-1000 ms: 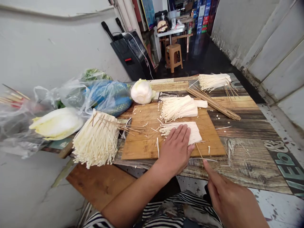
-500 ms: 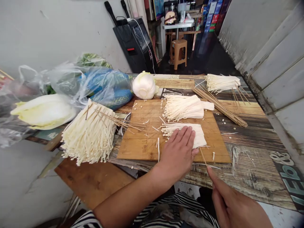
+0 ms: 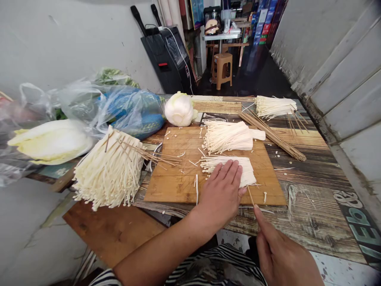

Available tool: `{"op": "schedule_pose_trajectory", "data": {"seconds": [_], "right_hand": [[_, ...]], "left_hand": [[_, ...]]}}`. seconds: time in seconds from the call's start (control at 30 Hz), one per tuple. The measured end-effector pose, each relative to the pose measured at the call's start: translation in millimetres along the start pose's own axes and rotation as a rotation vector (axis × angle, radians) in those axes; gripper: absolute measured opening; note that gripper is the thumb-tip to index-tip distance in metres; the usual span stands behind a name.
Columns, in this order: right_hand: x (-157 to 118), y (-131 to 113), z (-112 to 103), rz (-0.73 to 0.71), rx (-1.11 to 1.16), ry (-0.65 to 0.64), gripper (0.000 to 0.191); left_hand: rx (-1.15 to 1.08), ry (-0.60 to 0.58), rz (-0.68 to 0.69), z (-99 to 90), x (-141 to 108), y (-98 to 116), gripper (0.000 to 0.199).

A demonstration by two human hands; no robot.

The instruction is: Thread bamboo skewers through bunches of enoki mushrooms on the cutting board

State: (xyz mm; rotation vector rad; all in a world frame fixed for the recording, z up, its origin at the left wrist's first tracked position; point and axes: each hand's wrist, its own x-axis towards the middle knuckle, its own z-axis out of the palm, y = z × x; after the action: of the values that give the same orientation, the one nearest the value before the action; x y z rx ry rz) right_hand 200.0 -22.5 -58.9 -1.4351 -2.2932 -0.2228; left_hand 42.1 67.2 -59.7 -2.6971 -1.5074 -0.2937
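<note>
My left hand (image 3: 223,190) lies flat, fingers stretched out, on a flat bunch of enoki mushrooms (image 3: 247,171) near the front of the wooden cutting board (image 3: 169,182). Between the fingers of my right hand (image 3: 276,242) is a thin skewer (image 3: 250,195), its far end at the bunch's lower right edge; whether the tip is inside cannot be made out. Behind this bunch, a second enoki bunch (image 3: 229,137) rests on the board. To the left stands a big pile of skewered enoki (image 3: 108,171), its sticks reaching over the board.
Loose skewers (image 3: 274,137) lie right of the board, with more skewered enoki (image 3: 275,106) behind them. A round cabbage (image 3: 179,110) sits behind the board. At the left are a long cabbage (image 3: 53,141) and bagged vegetables (image 3: 133,107). A stool (image 3: 222,71) stands beyond the table.
The whole view has shifted slightly. My left hand stays pressed on the bunch, and my right hand with the skewer shows little movement relative to it.
</note>
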Motion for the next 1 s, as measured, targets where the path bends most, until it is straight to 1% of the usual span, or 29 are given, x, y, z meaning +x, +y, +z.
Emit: {"op": "schedule_pose_trajectory", "data": {"seconds": [0.33,0.47,0.6,0.7,0.87,1.0], "right_hand": [[7.9,0.4,-4.6,-0.001,0.031,-0.025,0.039],[7.7,-0.9,-1.6,-0.002,0.027,0.012,0.037],[7.4,-2.6,1.8,0.009,0.006,0.006,0.036],[8.1,-3.0,4.4,0.021,0.000,0.024,0.036],[8.3,-2.2,7.3,0.022,-0.015,0.060,0.034],[7.7,-1.7,8.8,0.011,-0.019,0.043,0.035]], "left_hand": [[0.007,0.003,0.005,1.1,0.2,-1.0,0.053],[0.004,0.008,0.008,1.1,-0.1,-0.9,0.052],[0.003,0.018,0.007,1.9,-0.5,-0.9,0.052],[0.002,0.022,0.010,1.8,-0.1,-1.0,0.051],[-0.011,-0.016,0.012,-0.6,0.8,-1.8,0.051],[-0.022,-0.027,0.013,-2.0,0.9,-2.6,0.051]]}}
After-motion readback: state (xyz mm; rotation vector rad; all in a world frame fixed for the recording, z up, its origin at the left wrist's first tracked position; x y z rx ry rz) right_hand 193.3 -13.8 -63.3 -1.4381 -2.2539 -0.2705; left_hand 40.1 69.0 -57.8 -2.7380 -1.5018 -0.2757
